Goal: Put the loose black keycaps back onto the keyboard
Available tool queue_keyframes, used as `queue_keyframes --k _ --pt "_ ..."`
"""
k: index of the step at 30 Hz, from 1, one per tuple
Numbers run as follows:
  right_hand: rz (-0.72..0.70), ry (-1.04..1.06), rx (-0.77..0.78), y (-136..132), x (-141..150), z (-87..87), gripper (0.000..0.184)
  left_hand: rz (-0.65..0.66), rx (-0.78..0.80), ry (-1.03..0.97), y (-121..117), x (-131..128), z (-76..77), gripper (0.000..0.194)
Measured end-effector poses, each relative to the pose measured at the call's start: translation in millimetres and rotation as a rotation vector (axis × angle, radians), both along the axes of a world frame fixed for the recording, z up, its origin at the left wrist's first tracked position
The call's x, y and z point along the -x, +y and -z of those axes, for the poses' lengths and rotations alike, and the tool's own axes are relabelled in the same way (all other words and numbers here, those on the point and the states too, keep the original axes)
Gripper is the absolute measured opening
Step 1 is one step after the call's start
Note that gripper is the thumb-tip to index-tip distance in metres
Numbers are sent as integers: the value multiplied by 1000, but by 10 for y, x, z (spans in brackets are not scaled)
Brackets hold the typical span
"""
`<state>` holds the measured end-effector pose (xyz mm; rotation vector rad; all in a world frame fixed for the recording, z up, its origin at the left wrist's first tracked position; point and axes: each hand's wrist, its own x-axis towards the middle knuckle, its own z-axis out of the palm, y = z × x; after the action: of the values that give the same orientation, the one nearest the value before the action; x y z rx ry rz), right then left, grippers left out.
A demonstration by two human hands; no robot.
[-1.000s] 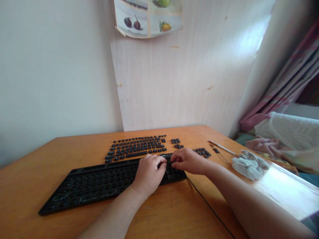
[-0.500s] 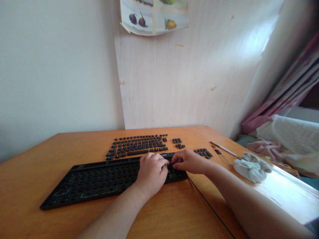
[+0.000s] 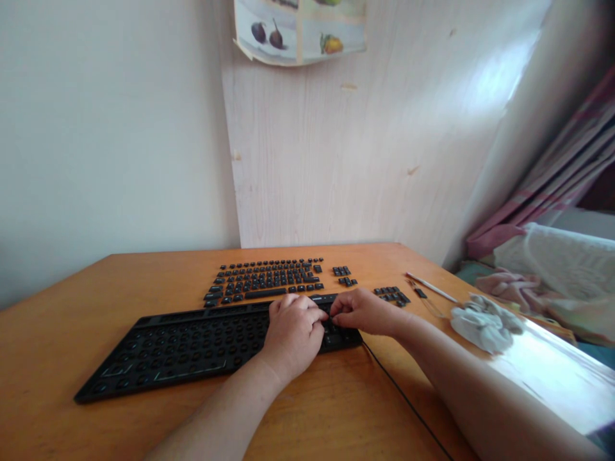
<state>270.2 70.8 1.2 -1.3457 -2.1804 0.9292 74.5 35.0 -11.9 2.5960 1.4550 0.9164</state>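
A black keyboard base (image 3: 182, 346) with its keycaps off lies across the orange wooden table (image 3: 72, 301). Behind it the removed black keycaps (image 3: 266, 280) are laid out in rows in keyboard order. My left hand (image 3: 293, 333) rests on the right end of the base with its fingers curled. My right hand (image 3: 362, 312) meets it from the right, fingertips pinched over the same spot. Whatever sits between the fingertips is too small to make out.
Smaller keycap groups (image 3: 391, 294) lie to the right of the main layout. A thin white stick (image 3: 430, 286) and a crumpled grey cloth (image 3: 485, 323) lie near the table's right edge. The keyboard's black cable (image 3: 398, 397) runs toward me. Bedding (image 3: 542, 269) lies beyond the table.
Both hands stay on the right end of the keyboard base with only slight finger shifts. The view has tilted a little.
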Motion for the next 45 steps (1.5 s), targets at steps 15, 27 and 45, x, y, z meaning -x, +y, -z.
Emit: queue_keyframes --k 15,27,45 --pt "7 9 11 53 -28 78 14 34 0 15 -9 -1 -9 36" --pt "30 14 -18 46 -7 87 7 42 16 25 0 -1 -2 39" --pt "-11 39 3 78 -25 112 7 52 33 27 15 -18 -5 37"
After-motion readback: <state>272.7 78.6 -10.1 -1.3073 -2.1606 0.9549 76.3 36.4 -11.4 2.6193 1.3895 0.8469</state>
